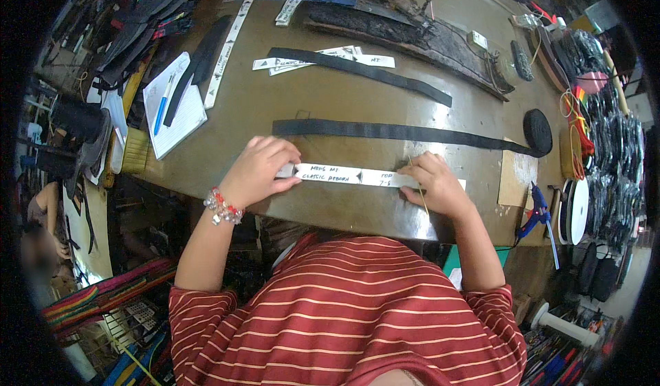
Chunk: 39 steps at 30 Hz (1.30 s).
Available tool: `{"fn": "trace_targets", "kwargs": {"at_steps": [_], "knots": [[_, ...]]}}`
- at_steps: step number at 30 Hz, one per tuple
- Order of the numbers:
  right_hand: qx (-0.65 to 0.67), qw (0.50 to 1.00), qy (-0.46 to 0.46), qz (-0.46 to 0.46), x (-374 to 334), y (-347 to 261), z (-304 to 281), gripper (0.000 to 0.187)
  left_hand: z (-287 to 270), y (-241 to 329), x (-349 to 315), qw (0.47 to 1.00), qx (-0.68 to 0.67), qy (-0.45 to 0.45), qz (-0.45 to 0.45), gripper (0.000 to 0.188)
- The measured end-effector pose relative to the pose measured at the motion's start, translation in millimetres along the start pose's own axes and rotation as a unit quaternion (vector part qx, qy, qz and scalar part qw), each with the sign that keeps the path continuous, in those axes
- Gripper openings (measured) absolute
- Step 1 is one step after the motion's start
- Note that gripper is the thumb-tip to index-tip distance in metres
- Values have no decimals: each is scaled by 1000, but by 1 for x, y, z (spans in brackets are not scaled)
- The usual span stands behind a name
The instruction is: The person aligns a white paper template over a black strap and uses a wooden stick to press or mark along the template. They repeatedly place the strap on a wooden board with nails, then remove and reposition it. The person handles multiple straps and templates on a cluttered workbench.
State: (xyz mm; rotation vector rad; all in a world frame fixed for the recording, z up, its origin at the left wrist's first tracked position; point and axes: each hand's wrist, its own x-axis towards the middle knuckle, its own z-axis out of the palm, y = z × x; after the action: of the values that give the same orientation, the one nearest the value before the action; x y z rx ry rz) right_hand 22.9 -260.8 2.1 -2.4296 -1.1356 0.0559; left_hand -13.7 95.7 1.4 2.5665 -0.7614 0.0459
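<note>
Left hand [258, 171] grips left end of white marked strip [337, 175], right hand [438, 186] its right portion, by near edge of table [323, 214]; black webbing [385, 131] lies beyond.

We see a big brown table [240, 111] with a smooth, shiny top. Light bounces off it and makes a white shiny spot [423, 229] close to the front edge. All around the table, the room looks dim and very full. On our right, we see lots of shiny black bundles [615, 138] in a tall bunch. On our left, long dark strips [144, 21] lie crowded together, and lower down there is bright striped cloth [110, 286]. We can't make out the floor well.
</note>
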Motion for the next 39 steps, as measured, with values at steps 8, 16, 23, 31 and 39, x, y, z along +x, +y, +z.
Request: {"fn": "trace_targets", "kwargs": {"at_steps": [8,16,23,31,39], "knots": [[-24,997,67,30,37,46,-29,32,0,-14,55,997,32,55,-41,27],[-53,982,96,151,-13,83,-35,34,13,-20,51,995,18,72,-63,24],[-93,965,135,205,-40,97,-38,35,40,23,30,982,77,138,-104,30],[-57,965,155,206,-40,103,-32,37,48,31,17,978,80,124,-147,39],[-91,967,142,192,-35,98,-28,39,46,31,10,972,83,128,-177,40]]}}
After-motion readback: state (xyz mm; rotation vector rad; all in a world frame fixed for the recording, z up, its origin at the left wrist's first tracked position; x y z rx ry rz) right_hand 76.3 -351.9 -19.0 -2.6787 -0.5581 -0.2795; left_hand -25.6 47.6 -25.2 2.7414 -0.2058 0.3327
